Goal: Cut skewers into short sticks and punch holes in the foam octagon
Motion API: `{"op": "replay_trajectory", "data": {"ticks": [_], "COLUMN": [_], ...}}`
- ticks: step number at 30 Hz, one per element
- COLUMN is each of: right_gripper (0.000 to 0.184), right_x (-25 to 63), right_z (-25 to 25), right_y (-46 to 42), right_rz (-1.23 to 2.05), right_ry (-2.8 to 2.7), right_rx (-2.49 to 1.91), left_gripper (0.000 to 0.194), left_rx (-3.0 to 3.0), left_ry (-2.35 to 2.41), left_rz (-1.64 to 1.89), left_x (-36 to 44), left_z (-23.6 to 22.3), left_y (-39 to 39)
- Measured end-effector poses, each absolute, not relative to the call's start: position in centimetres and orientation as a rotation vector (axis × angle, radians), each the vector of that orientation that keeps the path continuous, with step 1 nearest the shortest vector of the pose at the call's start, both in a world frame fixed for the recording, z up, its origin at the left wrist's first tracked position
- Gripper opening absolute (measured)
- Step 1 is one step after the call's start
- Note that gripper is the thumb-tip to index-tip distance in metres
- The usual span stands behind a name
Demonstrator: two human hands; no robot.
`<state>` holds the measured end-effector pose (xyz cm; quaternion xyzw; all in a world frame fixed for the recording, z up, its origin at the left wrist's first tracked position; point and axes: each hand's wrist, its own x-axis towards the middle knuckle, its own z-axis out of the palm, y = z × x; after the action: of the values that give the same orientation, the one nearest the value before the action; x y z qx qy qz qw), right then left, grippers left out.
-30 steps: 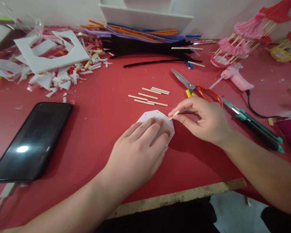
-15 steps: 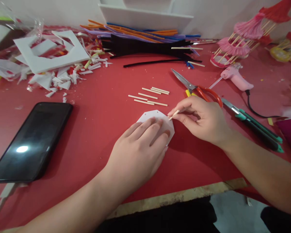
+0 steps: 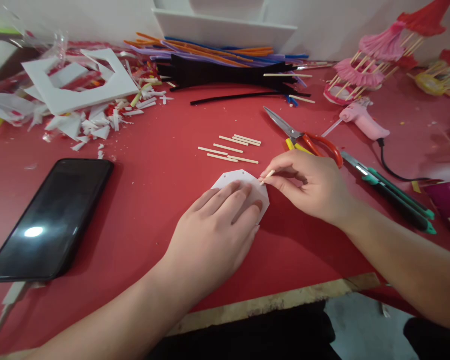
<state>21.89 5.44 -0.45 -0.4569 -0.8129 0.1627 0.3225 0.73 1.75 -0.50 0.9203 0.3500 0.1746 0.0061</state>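
A white foam piece with angled corners (image 3: 230,178) lies flat on the red table, with small holes near its far edge. My left hand (image 3: 217,227) rests over it, fingers stretched out and pressing it down, so much of it is hidden. Between thumb and fingertips, my right hand (image 3: 307,185) pinches a short wooden stick (image 3: 269,175). The stick's lower end meets the foam piece near its right corner; whether it has gone in, I cannot tell. Several loose wooden sticks (image 3: 228,148) lie just beyond the foam.
Scissors (image 3: 294,132), a pink glue gun (image 3: 365,120) and a green-black cutter knife (image 3: 392,192) lie to the right. A phone (image 3: 50,220) is at left, below foam scraps (image 3: 93,122). Pipe cleaners (image 3: 225,70) are piled at the back, beside a pink tiered model (image 3: 360,72).
The stick in my right hand has shifted slightly down and left at the foam's right corner. My left hand has stayed in place.
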Motion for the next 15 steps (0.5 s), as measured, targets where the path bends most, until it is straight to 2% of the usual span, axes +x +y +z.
{"op": "replay_trajectory", "data": {"ticks": [15], "right_gripper": [0.011], "right_x": [22.0], "right_z": [-0.83], "right_y": [5.49], "right_rz": [0.427], "right_ry": [-2.172], "right_rx": [-1.185], "left_gripper": [0.031], "left_rx": [2.863], "left_ry": [1.086], "left_rz": [0.552], "left_x": [0.68], "left_z": [-0.42], "left_y": [1.72]}}
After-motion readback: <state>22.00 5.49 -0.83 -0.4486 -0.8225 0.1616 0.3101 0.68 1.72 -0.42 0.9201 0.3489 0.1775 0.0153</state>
